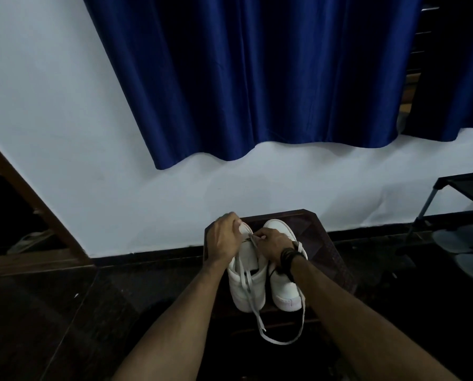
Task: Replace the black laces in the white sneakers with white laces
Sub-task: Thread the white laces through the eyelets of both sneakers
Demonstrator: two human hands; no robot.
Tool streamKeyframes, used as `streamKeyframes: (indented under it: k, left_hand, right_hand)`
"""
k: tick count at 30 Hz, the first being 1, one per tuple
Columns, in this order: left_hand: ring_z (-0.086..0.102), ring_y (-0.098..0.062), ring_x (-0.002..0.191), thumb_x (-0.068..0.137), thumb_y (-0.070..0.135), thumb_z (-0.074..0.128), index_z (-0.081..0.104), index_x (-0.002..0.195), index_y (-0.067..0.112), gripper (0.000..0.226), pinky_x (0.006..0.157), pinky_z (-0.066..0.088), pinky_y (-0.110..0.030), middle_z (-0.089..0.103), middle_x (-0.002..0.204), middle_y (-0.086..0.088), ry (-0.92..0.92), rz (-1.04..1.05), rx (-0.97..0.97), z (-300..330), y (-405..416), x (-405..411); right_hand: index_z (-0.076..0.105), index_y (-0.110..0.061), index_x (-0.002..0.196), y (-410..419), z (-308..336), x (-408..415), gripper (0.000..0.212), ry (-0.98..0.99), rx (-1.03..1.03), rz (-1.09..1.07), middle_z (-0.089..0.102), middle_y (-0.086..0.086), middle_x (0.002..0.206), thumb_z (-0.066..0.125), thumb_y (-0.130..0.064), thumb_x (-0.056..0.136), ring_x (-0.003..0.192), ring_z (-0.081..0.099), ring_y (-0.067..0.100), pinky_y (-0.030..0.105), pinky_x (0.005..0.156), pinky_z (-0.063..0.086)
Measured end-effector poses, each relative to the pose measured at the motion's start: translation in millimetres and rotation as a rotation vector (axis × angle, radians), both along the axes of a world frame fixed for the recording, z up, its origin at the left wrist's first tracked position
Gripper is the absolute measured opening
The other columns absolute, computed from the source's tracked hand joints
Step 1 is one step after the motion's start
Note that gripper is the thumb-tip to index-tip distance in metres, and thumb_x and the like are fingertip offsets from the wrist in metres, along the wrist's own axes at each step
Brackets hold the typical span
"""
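Note:
Two white sneakers stand side by side on a small dark stool (329, 251), toes toward the wall. My left hand (224, 237) grips the toe end of the left sneaker (247, 287). My right hand (272, 247) pinches a white lace (260, 323) at the left sneaker's eyelets. The lace trails back over the heel and loops off the stool's near edge. A bit of black lace (271, 272) shows between the shoes. The right sneaker (286, 291) lies partly under my right wrist.
A white wall with a dark skirting runs behind the stool, with a blue curtain (257, 78) hanging above. A black metal rack (463, 193) stands at the right with pale footwear (461, 243) beneath. A wooden door frame (29, 204) slants at the left. The floor is dark and glossy.

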State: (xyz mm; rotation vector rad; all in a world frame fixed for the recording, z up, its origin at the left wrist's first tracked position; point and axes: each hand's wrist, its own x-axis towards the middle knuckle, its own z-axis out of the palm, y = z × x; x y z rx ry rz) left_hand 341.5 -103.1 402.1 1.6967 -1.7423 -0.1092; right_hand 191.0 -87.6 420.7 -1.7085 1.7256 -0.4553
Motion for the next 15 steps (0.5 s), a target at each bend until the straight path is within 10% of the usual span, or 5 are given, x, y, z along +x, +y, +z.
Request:
streamKeyframes:
  k: [10, 15]
  left_hand:
    - [0.058, -0.024, 0.092, 0.099, 0.036, 0.055, 0.059, 0.093, 0.013, 0.024, 0.071, 0.048, -0.037, 0.063, 0.095, -0.003, 0.071, 0.082, 0.034, 5, 13, 10]
    - [0.054, -0.023, 0.093, 0.075, 0.031, 0.073, 0.068, 0.078, 0.019, 0.014, 0.08, 0.039, -0.035, 0.056, 0.091, 0.0, -0.465, -0.032, -0.099, 26, 40, 14]
  right_hand:
    - [0.061, -0.029, 0.119, 0, 4, -2, 0.033, 0.04, 0.009, 0.02, 0.067, 0.002, 0.115, 0.05, -0.049, 0.096, 0.114, 0.059, 0.025, 0.03, 0.089, 0.042]
    - [0.05, -0.023, 0.103, 18, 9, 1, 0.021, 0.049, -0.27, 0.01, 0.063, 0.001, 0.087, 0.061, -0.028, 0.086, 0.085, 0.061, 0.025, 0.033, 0.071, 0.048]
